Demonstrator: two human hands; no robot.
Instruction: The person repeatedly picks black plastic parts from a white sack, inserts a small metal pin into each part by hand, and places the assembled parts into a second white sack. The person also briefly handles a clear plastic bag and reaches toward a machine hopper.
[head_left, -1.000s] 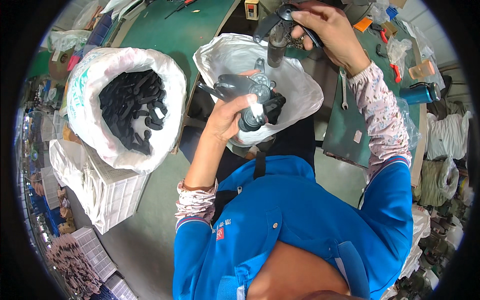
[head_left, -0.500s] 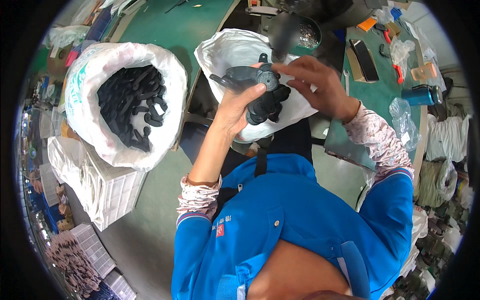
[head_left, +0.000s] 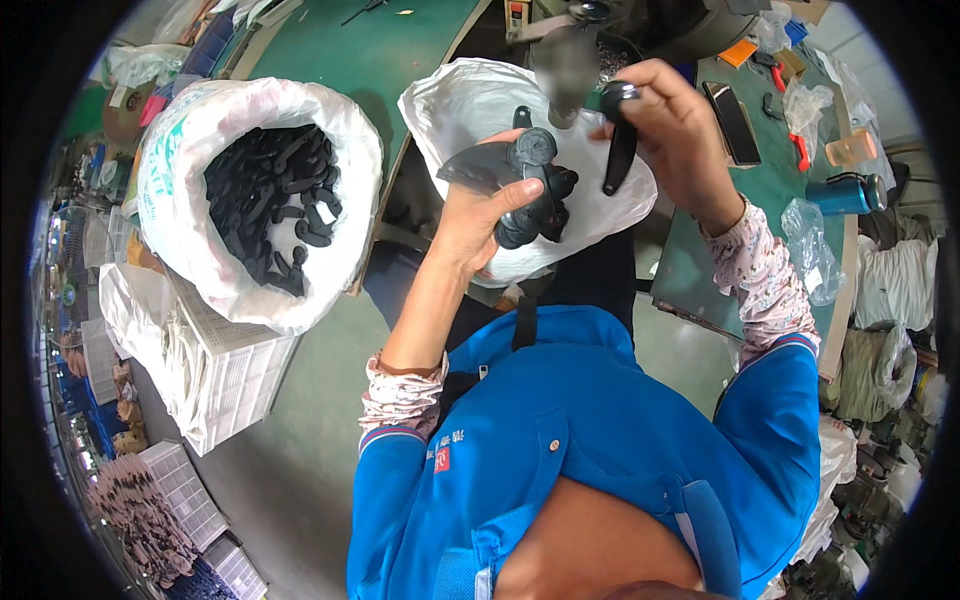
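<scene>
My left hand (head_left: 475, 220) is wrapped round a bunch of black plastic lever-shaped parts (head_left: 530, 215) with round ends, the thumb pressed on them. My right hand (head_left: 685, 130), up and to the right, pinches one single black lever part (head_left: 621, 150) by its round end, its arm pointing down. Beneath both hands a white woven bag (head_left: 605, 220) stands open. A blurred grey machine part (head_left: 566, 75) hangs between the hands, just beyond the bunch. At the left, a second white bag (head_left: 165, 190) with its rim rolled back contains many similar black parts (head_left: 262, 185).
On the right green bench lie a phone (head_left: 735, 125), a blue cup (head_left: 845, 194), a red-handled tool (head_left: 800, 150) and clear plastic bags (head_left: 805, 245). White crates (head_left: 245, 385) stand below the left bag. A green table (head_left: 350, 55) is at the far left.
My right hand has moved up and away from the bunch and now carries a single black lever part. The left hand keeps its hold in nearly the same place.
</scene>
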